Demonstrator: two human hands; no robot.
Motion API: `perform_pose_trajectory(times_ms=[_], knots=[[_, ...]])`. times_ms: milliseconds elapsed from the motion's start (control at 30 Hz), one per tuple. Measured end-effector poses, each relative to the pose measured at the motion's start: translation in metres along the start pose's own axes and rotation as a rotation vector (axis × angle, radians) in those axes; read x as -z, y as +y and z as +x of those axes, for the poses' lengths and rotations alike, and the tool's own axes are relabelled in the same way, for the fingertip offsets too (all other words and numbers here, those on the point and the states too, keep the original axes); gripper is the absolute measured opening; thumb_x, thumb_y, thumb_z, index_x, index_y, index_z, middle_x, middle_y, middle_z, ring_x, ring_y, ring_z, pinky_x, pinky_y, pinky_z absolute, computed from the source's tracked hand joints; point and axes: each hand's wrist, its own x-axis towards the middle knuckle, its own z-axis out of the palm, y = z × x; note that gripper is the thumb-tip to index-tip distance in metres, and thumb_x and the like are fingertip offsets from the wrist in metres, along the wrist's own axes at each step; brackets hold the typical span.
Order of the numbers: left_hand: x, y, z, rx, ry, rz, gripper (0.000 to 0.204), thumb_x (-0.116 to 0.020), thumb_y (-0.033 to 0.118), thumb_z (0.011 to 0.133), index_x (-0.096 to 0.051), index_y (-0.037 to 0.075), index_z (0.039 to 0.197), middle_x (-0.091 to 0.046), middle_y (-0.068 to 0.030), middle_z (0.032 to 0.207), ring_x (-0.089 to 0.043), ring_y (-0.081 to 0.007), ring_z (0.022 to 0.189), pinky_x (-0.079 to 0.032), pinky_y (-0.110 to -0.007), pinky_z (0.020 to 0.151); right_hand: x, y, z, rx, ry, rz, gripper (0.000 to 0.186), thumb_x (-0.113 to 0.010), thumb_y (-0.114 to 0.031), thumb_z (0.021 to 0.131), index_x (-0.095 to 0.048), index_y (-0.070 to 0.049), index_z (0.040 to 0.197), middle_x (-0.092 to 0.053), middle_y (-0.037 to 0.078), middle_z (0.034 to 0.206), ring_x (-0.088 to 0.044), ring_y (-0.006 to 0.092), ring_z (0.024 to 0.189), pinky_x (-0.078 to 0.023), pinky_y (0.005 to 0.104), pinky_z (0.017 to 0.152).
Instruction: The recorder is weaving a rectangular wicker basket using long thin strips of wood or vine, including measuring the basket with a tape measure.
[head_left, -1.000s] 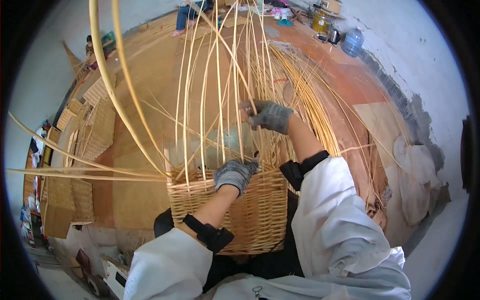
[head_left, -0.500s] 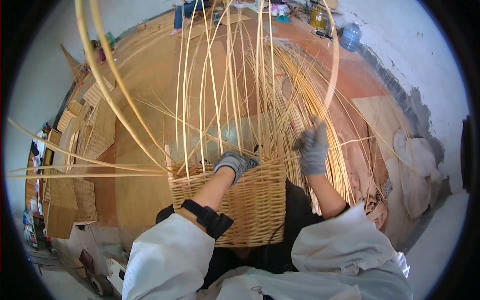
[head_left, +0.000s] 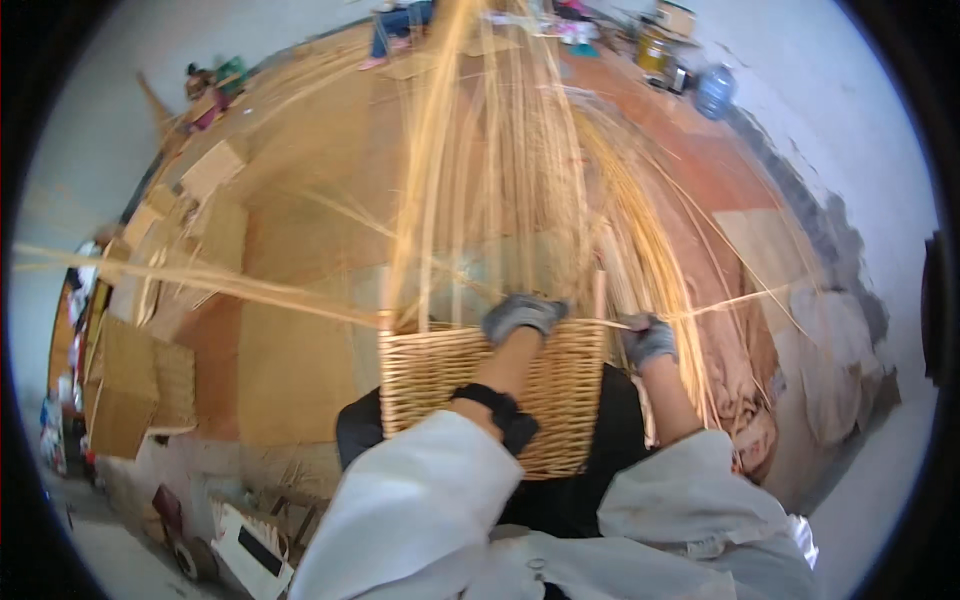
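A woven wicker basket rests on my lap, one flat side facing me. Tall upright wicker stakes rise from it, blurred by motion, and a few long rods stick out to the left. My left hand, in a grey glove, is closed over the top edge of the weave. Just past the basket's right corner, my gloved right hand is closed on a thin wicker rod. This rod runs from the top edge through the hand and out to the right.
A long bundle of loose wicker rods lies on the floor ahead to the right. Woven baskets stand at the left. A blue water bottle is by the right wall. Another person's legs show at the far end.
My right hand has come down from a raised position to the level of the basket's top edge. The basket and my left hand have shifted right in view, and the stakes have swung.
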Motion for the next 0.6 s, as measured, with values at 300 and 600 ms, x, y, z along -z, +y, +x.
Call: perform_pose_trajectory(times_ms=[300, 600], knots=[[-0.006, -0.220, -0.030, -0.087, 0.746, -0.919, 0.058, -0.072, 0.017, 0.071, -0.046, -0.003, 0.120, -0.052, -0.0187, 0.117, -0.049, -0.0284, 0.108, -0.038, -0.033, 0.093, -0.038, -0.108, -0.048, -0.160, -0.225, 0.034, 0.020, -0.053, -0.018, 0.088, -0.057, -0.004, 0.102, -0.059, 0.006, 0.083, -0.059, 0.0162, 0.075, -0.052, 0.0307, 0.072], [-0.012, -0.248, 0.013, -0.141, 0.371, -1.149, 0.041, -0.065, 0.002, 0.075, -0.050, -0.004, 0.113, -0.057, -0.0119, 0.104, -0.053, -0.0182, 0.094, -0.043, -0.028, 0.085, -0.370, -0.041, 0.056, -0.123, -0.476, -0.580, 0.020, -0.055, -0.018, 0.084, -0.054, -0.003, 0.097, -0.056, 0.006, 0.080, -0.057, 0.0184, 0.076, -0.049, 0.0295, 0.066]])
